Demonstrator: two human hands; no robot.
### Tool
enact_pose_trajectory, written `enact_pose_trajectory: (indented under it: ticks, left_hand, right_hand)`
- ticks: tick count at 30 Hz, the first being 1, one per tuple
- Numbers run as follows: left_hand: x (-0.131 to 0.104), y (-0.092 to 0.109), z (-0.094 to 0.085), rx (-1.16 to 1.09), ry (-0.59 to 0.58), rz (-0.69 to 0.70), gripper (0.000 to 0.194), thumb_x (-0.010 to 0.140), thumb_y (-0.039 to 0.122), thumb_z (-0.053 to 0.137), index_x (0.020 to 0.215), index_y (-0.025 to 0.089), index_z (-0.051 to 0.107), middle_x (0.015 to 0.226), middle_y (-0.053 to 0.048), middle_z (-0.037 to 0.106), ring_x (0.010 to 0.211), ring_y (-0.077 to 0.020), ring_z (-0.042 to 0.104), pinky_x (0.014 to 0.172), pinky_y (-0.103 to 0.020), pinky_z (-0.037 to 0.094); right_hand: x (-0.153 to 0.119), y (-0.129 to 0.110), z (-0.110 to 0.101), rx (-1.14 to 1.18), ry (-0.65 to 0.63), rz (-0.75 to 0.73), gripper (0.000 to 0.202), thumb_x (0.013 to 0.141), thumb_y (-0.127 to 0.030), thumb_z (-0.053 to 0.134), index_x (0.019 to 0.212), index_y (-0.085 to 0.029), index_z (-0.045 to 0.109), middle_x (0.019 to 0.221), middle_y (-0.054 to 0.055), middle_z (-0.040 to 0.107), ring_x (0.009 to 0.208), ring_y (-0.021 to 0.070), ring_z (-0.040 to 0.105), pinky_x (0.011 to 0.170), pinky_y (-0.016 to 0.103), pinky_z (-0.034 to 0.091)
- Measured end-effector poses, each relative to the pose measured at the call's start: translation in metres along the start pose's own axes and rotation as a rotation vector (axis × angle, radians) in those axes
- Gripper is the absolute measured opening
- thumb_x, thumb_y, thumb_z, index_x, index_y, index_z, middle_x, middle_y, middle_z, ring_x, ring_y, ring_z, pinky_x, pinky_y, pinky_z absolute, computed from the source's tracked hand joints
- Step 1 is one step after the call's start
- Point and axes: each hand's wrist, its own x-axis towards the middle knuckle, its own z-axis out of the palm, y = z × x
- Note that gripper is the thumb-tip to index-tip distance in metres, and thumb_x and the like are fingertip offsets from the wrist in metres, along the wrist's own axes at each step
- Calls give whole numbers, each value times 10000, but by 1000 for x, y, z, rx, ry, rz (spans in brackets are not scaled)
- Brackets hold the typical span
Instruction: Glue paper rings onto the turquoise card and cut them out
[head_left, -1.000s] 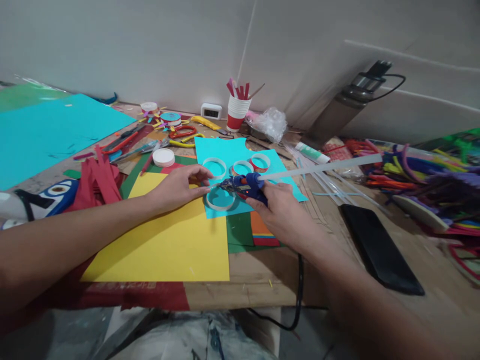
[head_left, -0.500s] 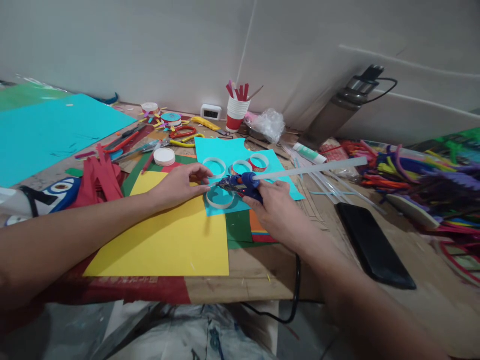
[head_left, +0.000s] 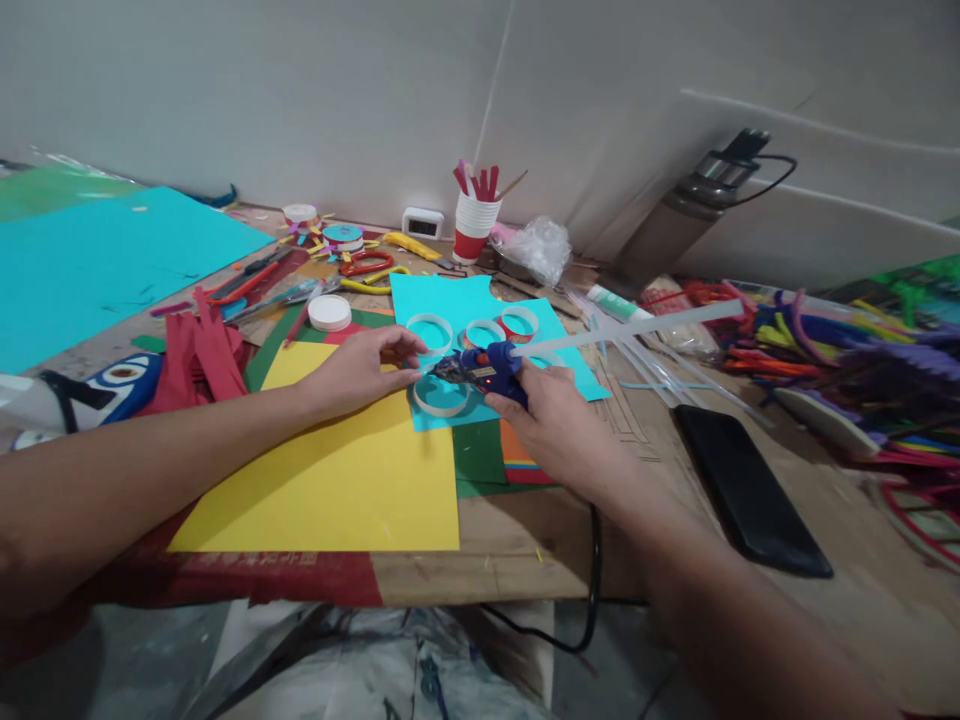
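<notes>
My right hand (head_left: 551,405) is wrapped round a blue glue gun (head_left: 491,372), with a long pale glue stick (head_left: 630,330) jutting out of its back. The gun's nozzle points left, between two white paper rings, the far ring (head_left: 429,320) and the near ring (head_left: 441,408). At their left side my left hand (head_left: 375,362) is closed, thumb and fingers at the edge where the rings meet; the exact contact is partly hidden. Both rings rest on a cut sheet of turquoise paper (head_left: 525,385), beside two red-patterned rings, one of them this ring (head_left: 520,325).
Yellow paper (head_left: 360,480) lies under my left forearm. Behind stand a paper cup (head_left: 475,225) with red strips and a leaning bottle (head_left: 675,220). Scissors (head_left: 367,264) and a white lid (head_left: 330,313) lie left; a black phone (head_left: 750,490) and pipe cleaners (head_left: 795,330) right. A black cord (head_left: 595,570) hangs off the front edge.
The glue gun has tilted slightly, and the back end of its glue stick has risen a little to the right. My left hand and the rings stay in place.
</notes>
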Motion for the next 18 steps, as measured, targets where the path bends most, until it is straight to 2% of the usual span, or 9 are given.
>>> enact_pose_trajectory:
  ticks: [5,9,13,18]
  left_hand:
    - [0,0,0,23,3,3,232,814,292,699,1022,196,665,996,-42,744,953,-210,704,843,-333,562]
    - [0,-1,0,5,-10,9,242,814,289,690,1033,192,656,1000,-48,743,958,-212,703,855,-346,563]
    - [1,-4,-1,18,-17,18,275,802,292,707,1051,189,656,980,-48,741,938,-213,702,844,-347,562]
    - [1,-5,0,14,-13,40,290,807,306,715,1067,191,661,1005,-51,739,947,-210,696,865,-349,555]
  right_hand:
    - [0,3,5,66,-13,-12,270,933,-286,547,1155,-177,656,931,123,688,869,303,573,727,369,407]
    - [1,7,4,238,-73,-9,318,919,-292,564,1210,-186,635,965,101,705,875,269,610,724,340,433]
    - [2,12,-1,367,-154,30,256,891,-315,582,1089,-171,655,984,86,706,892,243,619,738,320,453]
    - [3,17,-14,456,-223,41,173,854,-347,588,905,-190,640,817,28,653,777,197,576,660,288,435]
